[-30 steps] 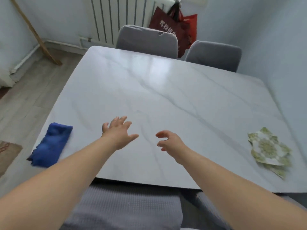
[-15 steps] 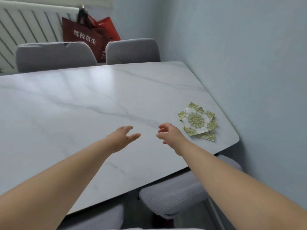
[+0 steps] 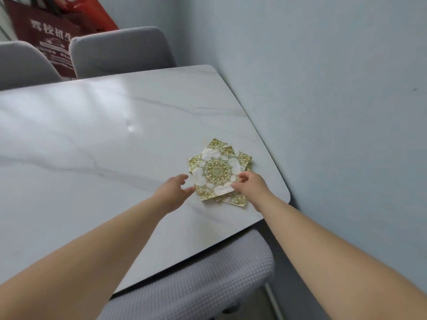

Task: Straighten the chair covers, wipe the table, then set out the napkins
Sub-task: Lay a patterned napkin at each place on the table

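A: Napkins point(image 3: 217, 172), where?
B: On the worktop point(image 3: 92, 146), a fanned stack toward its 4 o'clock corner, near the wall point(image 3: 323, 112). Corners are splayed, so several sheets; count unclear.
A: Hands?
B: Right hand point(image 3: 250, 184) is at the stack's 5 o'clock, thumb and fingers pinching the near corner of the top sheet. Left hand point(image 3: 173, 189) is at 8 o'clock, holding nothing, fingers loosely spread, just beside the edge. Contact there: cannot tell.
A: Handling?
B: Looks like thin paper or light cloth. Soft, near weightless, no stiffness. Will droop from a one-corner grip. Worktop looks glossy, so the stack probably slides if pushed sideways.
A: Best grip?
B: Corners. The fan offset exposes one per sheet; peel there, not mid-sheet. I'd lay the left hand flat on the pile to pin it while the right lifts, else neighbours drag along. Gentle pull; if paper, it tears.
A: Stage?
B: Napkin step, I'd judge. Nothing set out yet at the chair point(image 3: 196, 280) at 6 o'clock.
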`<state>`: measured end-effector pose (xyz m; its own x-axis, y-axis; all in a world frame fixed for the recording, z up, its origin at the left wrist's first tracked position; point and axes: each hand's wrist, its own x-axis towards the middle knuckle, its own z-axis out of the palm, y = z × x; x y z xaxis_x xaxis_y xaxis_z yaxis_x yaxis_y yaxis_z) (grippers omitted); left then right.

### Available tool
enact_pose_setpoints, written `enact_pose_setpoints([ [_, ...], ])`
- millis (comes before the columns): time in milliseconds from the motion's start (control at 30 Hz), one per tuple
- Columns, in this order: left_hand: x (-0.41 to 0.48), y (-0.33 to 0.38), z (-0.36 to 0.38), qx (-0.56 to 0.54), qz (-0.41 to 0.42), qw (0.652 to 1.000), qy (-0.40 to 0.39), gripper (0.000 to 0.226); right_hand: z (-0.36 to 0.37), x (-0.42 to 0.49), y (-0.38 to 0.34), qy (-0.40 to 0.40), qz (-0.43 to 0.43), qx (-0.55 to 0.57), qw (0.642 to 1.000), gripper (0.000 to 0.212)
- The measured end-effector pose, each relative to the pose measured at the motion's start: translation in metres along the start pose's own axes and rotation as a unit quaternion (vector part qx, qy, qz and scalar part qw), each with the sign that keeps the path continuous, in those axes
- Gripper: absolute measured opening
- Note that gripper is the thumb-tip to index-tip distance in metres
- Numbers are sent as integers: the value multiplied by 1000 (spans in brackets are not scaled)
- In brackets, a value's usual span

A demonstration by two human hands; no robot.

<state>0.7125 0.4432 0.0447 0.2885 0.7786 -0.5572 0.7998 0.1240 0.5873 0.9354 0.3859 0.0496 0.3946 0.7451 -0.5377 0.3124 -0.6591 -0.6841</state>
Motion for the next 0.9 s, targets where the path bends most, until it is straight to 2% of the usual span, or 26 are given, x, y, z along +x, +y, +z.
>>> enact_pose_setpoints([
  [133,24,14,22,-102,-85,991,2,55,-15,43,9,29,-9,-43,999,33],
  [233,38,13,34,-190,-138,972,8,59,-16,69,4,37,-19,-100,994,36],
  [500,67,23,44,-320,-204,925,36,59,-6,110,-5,31,22,-180,983,33],
  [633,70,28,43,-364,-208,907,41,59,-4,114,-12,11,47,-154,987,36],
  [767,69,29,39,-387,-209,897,38,58,-3,109,-18,-8,24,-24,999,11],
  [833,68,28,36,-379,-207,901,38,57,-2,96,-31,-63,-4,44,997,13],
  [900,66,26,31,-401,-206,891,52,46,0,79,-48,-144,-29,93,985,18],
])
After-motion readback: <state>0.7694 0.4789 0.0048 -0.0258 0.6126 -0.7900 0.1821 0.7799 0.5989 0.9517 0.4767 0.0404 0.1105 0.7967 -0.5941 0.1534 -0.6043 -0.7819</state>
